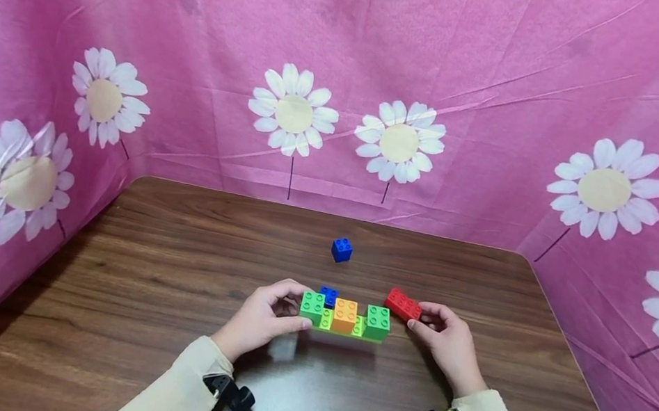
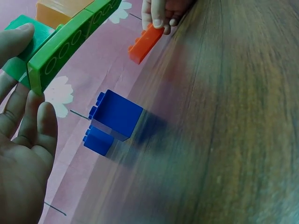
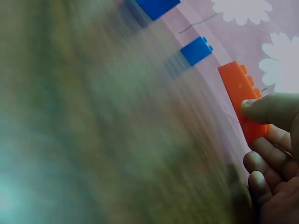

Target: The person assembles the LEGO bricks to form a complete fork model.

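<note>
My left hand [image 1: 265, 314] grips the left end of a built row of toy building bricks, held up off the table. Its base is a long light-green piece [image 2: 65, 51], whose hollow underside shows in the left wrist view. On top sit a green brick [image 1: 312, 305], an orange brick [image 1: 344, 315] and a second green brick [image 1: 377, 322], with gaps between them. At the right, my right hand [image 1: 448, 340] pinches one end of a red brick [image 1: 403, 304] between thumb and fingers. The red brick is apart from the row, its studs facing up in the head view.
Two blue bricks stand on the wooden table [image 1: 169, 267]. The nearer blue brick [image 2: 119, 114] is partly hidden behind the row in the head view; the other blue brick [image 1: 341, 250] is farther back. A pink flowered cloth [image 1: 354, 26] hangs round the table.
</note>
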A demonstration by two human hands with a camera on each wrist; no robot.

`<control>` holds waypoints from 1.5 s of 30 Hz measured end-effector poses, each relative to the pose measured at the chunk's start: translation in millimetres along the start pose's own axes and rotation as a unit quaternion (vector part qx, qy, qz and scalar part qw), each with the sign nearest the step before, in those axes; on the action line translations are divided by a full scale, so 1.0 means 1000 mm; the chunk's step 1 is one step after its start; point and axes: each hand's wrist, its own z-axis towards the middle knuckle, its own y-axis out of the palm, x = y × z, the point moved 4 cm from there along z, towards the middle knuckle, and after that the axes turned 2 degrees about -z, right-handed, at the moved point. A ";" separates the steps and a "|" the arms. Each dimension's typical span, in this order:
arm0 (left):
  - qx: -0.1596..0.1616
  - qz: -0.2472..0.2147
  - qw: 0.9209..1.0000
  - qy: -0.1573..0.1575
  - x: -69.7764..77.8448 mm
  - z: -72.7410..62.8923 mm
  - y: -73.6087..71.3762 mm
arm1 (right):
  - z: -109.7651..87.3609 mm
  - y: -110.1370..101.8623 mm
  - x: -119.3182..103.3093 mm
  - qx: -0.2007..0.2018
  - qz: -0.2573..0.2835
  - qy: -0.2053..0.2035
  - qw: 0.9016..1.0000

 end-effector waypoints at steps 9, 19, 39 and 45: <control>0.012 0.009 1.000 -0.008 0.000 0.001 -0.005 | -0.017 0.007 -0.010 -0.016 0.023 -0.017 0.999; 0.033 0.027 0.999 -0.014 0.001 0.002 -0.010 | -0.033 0.021 -0.021 -0.037 0.007 -0.052 0.998; 0.040 0.030 0.998 -0.026 0.002 0.002 -0.014 | -0.050 0.049 -0.045 -0.092 -0.004 -0.123 0.988; 0.042 0.029 0.998 -0.024 0.002 0.003 -0.015 | -0.052 0.050 -0.045 -0.095 -0.024 -0.149 0.984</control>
